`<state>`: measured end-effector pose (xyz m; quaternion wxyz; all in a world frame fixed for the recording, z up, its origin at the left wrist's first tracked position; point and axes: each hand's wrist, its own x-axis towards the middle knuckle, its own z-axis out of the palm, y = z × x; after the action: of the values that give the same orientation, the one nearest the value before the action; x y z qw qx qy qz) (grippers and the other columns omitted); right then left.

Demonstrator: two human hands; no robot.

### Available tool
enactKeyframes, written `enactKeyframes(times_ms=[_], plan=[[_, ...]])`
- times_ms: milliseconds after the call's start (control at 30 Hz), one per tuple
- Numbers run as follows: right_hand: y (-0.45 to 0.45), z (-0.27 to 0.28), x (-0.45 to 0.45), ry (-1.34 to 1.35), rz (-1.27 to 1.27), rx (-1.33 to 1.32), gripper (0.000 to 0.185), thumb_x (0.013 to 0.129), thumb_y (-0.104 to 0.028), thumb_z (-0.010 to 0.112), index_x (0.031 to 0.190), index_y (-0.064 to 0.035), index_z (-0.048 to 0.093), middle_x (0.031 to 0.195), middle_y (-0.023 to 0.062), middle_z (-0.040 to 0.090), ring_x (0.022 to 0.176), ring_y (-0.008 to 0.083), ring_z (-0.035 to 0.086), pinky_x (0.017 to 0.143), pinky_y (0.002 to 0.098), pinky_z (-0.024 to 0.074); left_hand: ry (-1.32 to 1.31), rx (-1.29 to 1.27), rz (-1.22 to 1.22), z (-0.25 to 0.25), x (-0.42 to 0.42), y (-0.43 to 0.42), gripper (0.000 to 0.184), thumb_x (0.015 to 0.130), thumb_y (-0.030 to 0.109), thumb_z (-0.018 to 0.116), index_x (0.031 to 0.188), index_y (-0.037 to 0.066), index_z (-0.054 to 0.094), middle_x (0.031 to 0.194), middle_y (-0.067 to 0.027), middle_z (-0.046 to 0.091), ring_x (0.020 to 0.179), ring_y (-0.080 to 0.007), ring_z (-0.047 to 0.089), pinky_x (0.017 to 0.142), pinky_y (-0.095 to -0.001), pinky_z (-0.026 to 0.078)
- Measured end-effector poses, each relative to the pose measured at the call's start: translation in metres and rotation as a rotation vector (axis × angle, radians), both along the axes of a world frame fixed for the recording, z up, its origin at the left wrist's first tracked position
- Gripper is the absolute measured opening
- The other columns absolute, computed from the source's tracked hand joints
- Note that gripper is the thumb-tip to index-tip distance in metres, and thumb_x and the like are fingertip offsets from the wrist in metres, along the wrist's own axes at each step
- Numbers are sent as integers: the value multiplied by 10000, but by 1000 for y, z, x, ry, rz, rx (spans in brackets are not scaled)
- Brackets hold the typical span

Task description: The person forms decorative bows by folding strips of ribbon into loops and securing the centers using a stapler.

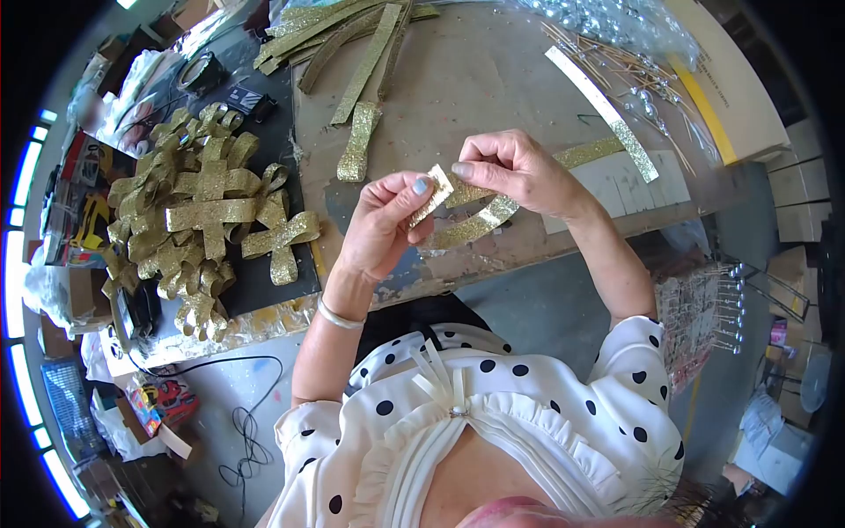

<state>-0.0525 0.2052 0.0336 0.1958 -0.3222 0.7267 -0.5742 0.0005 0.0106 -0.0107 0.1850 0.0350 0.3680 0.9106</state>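
Note:
My left hand (pixel 387 220) pinches the end of a gold glitter strip (pixel 473 227) between thumb and fingers, with a pale patch facing up at that end. Close beside it, my right hand (pixel 510 172) pinches another part of gold strip near the same spot. The strip curves in a loop below my right hand. Behind my hands a folded gold loop (pixel 359 145) rests on the table. A gold strip with a white section (pixel 607 114) lies to the right, and another gold strip (pixel 590 153) passes behind my right wrist.
A large pile of gold looped bows (pixel 207 202) covers the dark left part of the table (pixel 308 198). Loose gold strips (pixel 352 44) lie at the back. Thin sticks with silver beads (pixel 647 101), clear plastic (pixel 598 26) and a cardboard box (pixel 735 84) are at the right.

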Motion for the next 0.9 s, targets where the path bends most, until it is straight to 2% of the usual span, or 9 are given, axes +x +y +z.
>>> enactKeyframes(times_ms=[67, 400, 600, 900], plan=[[-2, 2, 2, 11, 5, 0, 196, 870, -144, 534, 710, -31, 533, 590, -67, 411, 560, 22, 330, 493, 208, 266, 9, -82, 0, 3, 3, 0, 99, 821, 146, 625, 823, 49, 644, 739, 1, 600, 530, -31, 432, 420, -172, 323], [-1, 6, 4, 26, 14, 6, 182, 847, -132, 548, 701, -24, 544, 577, -61, 423, 544, 26, 345, 484, 209, 277, 29, -181, 56, 2, 4, 1, 57, 783, 114, 667, 799, 60, 665, 684, 21, 596, 478, -19, 397, 397, -167, 285], [1, 4, 4, 27, 10, 1, 182, 840, -144, 554, 704, -23, 551, 574, -58, 431, 541, 28, 354, 481, 209, 281, 94, -236, 131, 2, 6, 5, 74, 780, 105, 669, 827, 47, 672, 697, 9, 612, 501, -12, 426, 406, -165, 294], [5, 1, 4, 6, 28, -6, 171, 840, -137, 556, 714, -21, 561, 575, -57, 436, 541, 25, 360, 477, 202, 286, 127, -273, 121, 6, 9, 7, 92, 772, 96, 676, 832, 27, 671, 701, 4, 621, 573, -26, 497, 465, -161, 369]])
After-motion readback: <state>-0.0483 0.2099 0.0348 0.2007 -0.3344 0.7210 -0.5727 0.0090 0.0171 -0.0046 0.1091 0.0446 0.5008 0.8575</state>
